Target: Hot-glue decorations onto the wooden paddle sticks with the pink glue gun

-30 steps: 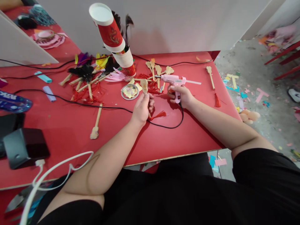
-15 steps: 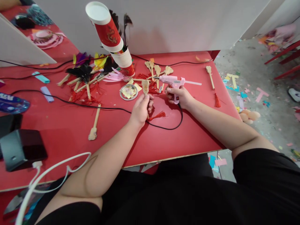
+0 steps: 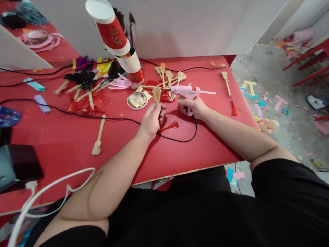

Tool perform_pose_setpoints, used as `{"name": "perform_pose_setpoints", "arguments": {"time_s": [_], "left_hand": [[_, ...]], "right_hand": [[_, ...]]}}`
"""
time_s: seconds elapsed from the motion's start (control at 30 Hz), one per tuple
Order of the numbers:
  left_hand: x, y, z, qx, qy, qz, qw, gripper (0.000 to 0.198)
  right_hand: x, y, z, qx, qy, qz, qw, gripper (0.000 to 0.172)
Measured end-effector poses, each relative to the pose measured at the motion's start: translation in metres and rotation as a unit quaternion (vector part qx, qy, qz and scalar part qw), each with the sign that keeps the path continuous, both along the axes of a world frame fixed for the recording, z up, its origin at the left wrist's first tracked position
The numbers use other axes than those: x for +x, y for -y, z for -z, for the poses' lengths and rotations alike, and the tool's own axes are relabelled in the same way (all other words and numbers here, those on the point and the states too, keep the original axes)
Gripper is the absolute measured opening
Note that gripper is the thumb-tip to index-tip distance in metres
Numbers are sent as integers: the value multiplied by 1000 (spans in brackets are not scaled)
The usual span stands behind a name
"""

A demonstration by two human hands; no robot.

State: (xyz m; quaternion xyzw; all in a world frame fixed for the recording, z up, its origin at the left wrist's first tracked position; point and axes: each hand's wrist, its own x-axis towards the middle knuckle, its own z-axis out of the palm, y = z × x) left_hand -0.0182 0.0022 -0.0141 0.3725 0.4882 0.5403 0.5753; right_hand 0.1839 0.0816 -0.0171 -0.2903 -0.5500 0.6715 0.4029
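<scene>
Stick in left fingers, glue gun beside

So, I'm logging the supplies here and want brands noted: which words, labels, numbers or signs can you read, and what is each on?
No word, brand or number can be read.
Pink glue gun: label on its side, too small and blurred to read.
Upper red cup: gold-coloured emblem, no legible lettering.
Blue item at the left edge: any markings are too blurred to read.
</scene>
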Motion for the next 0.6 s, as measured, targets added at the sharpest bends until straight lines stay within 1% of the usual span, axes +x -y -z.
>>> {"name": "perform_pose_setpoints", "arguments": {"time_s": [0.07, 0.27, 0.4, 0.6], "left_hand": [[0, 0, 0, -1, 2, 3, 1000, 28], [-1, 1, 2, 19, -24, 17, 999, 30], [0, 2, 0, 19, -35, 15, 999, 31], [1, 2, 1, 32, -35, 21, 999, 28]], "right_hand": [[0, 0, 1, -1, 10, -2, 1000, 46], [0, -2, 5, -43, 20, 13, 999, 50], [0, -1, 2, -31, 40, -2, 999, 48], [1, -2, 3, -31, 46, 0, 998, 48]]}}
